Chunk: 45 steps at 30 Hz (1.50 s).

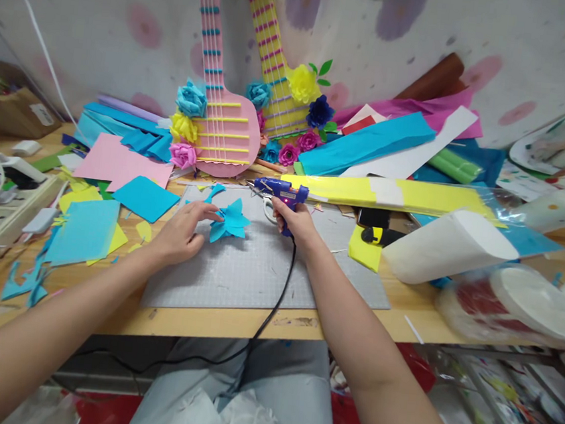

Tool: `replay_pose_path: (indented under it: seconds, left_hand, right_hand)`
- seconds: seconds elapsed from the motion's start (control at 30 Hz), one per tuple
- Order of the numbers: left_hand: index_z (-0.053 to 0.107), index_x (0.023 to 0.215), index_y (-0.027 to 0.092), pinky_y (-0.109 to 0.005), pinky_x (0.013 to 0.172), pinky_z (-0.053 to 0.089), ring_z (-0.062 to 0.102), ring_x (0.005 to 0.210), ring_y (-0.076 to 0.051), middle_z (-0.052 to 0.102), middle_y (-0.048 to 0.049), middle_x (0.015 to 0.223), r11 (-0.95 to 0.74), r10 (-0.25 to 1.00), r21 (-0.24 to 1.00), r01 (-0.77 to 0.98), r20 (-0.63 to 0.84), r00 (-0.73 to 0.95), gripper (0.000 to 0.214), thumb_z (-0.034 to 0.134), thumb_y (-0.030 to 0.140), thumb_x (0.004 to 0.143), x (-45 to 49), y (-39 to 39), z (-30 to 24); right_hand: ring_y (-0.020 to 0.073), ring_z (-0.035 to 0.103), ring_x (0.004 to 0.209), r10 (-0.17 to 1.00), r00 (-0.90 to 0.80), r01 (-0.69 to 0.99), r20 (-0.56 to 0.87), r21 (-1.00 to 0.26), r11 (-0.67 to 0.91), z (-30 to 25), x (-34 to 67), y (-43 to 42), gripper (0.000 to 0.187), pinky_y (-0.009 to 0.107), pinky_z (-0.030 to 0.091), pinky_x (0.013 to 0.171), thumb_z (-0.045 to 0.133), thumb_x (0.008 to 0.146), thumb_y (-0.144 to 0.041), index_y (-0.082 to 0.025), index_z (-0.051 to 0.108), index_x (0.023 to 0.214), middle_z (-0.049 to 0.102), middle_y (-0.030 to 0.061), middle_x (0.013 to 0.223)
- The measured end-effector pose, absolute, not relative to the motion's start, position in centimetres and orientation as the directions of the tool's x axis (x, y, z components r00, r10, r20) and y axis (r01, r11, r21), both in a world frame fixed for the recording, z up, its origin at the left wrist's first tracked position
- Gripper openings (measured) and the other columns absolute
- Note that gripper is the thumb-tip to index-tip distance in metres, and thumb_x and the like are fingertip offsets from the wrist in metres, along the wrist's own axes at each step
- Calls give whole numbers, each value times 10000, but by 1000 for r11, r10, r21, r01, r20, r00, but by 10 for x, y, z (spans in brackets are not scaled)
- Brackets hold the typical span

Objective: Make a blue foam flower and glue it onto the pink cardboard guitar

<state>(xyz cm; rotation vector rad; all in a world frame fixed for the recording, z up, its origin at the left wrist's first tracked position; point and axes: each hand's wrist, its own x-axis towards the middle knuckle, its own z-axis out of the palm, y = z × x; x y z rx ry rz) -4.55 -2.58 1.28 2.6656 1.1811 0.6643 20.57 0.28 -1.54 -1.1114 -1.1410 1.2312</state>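
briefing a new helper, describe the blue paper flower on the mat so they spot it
On the wooden table lies a grey mat; find the left hand over it. At that hand sits the blue paper flower, its spread pointed petals unlike the flat blue sheets farther left.

**Dark-blue plastic glue gun [280,189] in my right hand [298,220], turquoise paper flower [232,223] by my left hand [183,232]**

I grip the gun's handle, nozzle pointing left; its black cord [283,292] drops over the edge of the pale wooden table [231,325]. My left fingertips [215,216] are at the flower's pointed petals, over a grey gridded cutting mat [250,282]. Behind are a pink guitar shape [246,116] with white strings and a yellow guitar shape [283,109], both trimmed with paper roses [192,100].
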Motion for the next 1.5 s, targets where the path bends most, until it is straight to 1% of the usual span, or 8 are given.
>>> replay_pose_path:
  seconds: [0.2,0.33,0.7,0.93,1.1,1.23,1.37,1.5]
  left_hand:
    - [488,1106,192,-418,1012,342,476,1159,-228,610,-49,1157,-687,726,271,674,294,622,501,390,65,631,-47,-27,10]
    - [427,1187,184,-418,1014,343,480,1153,-223,638,-39,1114,-688,722,262,677,338,604,573,390,55,630,-49,-26,11]
    - [422,1163,196,-408,975,372,510,1112,-216,649,-38,1093,-650,755,298,699,361,548,572,371,46,613,-51,-25,10]
    - [435,1153,190,-448,1003,338,476,1163,-241,653,-43,1096,-646,762,290,706,292,578,537,386,61,634,-50,-26,11]
    - [417,1172,191,-413,985,367,500,1141,-224,645,-44,1096,-639,765,316,701,351,540,570,387,62,617,-52,-23,12]
    - [416,1159,207,-376,955,395,520,1115,-202,624,-37,1115,-530,838,406,745,385,387,539,381,67,640,-51,-23,18]
    - [411,1155,215,-356,896,426,540,1086,-207,610,-40,1140,-350,924,491,798,322,207,502,399,95,667,-52,-19,23]
    - [513,1025,191,-347,816,448,575,974,-228,610,-77,1057,-156,979,434,887,187,81,329,471,221,700,-65,-4,19]
  right_hand:
    - [56,405,345,999,5,-107,33,-994,34,-15,205,2,403,199,359,314,669,625,-546,-168,531,623,501,-43,483]
    - [56,407,347,1000,11,-101,27,-994,28,-15,206,2,403,197,359,317,672,625,-545,-167,534,617,502,-38,485]
    - [57,409,355,1000,9,-110,30,-993,31,-15,206,2,401,201,360,321,673,623,-547,-170,536,637,513,-39,506]
    - [52,405,354,1000,6,-98,24,-995,24,-15,205,2,418,196,362,325,668,617,-566,-171,531,626,517,-34,510]
    - [54,406,355,1000,9,-102,25,-994,26,-14,205,2,418,197,363,326,674,611,-564,-171,537,646,517,-37,510]
    - [54,409,355,999,25,-109,21,-994,24,-15,205,2,410,199,361,325,672,618,-554,-167,537,620,517,-35,511]
    - [52,397,358,997,82,-109,6,-994,15,-14,205,3,408,200,348,325,667,619,-551,-164,538,601,519,-29,502]
    - [50,392,365,986,159,-135,-43,-991,-21,-14,207,5,395,198,348,330,666,617,-550,-175,538,613,547,-25,536]
